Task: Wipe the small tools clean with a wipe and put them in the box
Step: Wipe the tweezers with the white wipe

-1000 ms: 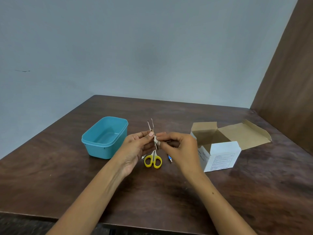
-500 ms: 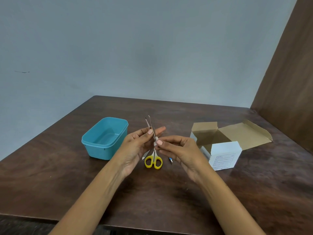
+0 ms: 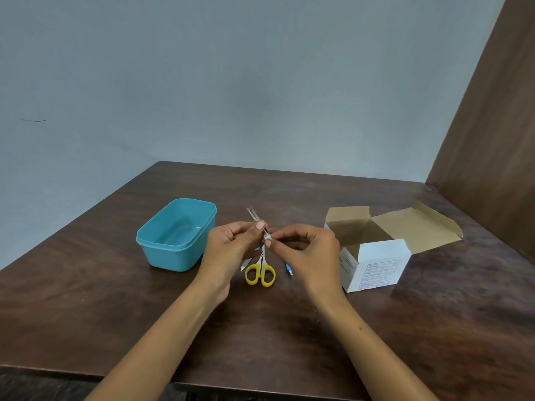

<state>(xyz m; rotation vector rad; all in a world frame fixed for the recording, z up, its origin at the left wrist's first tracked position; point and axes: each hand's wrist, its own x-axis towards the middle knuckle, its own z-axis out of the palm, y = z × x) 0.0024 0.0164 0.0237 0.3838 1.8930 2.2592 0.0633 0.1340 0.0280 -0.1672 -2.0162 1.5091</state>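
From the head camera I see both hands raised just above the bench (image 3: 115, 308), forearms converging. My left hand (image 3: 231, 244) pinches the metal tweezers (image 3: 254, 217), their far end tilted up and away; my right hand (image 3: 307, 250) pinches a small white wipe (image 3: 267, 238) against them. The blue box (image 3: 176, 235) sits open at left. Yellow-handled scissors (image 3: 260, 273) lie under the hands, with a blue-handled tool (image 3: 289, 269) beside them, partly hidden. The open white carton (image 3: 376, 264) at right carries print too small to read.

Dark wooden table (image 3: 289, 337) with blue tub (image 3: 162, 250), yellow-handled scissors (image 3: 260, 274), open carton (image 3: 376, 263).
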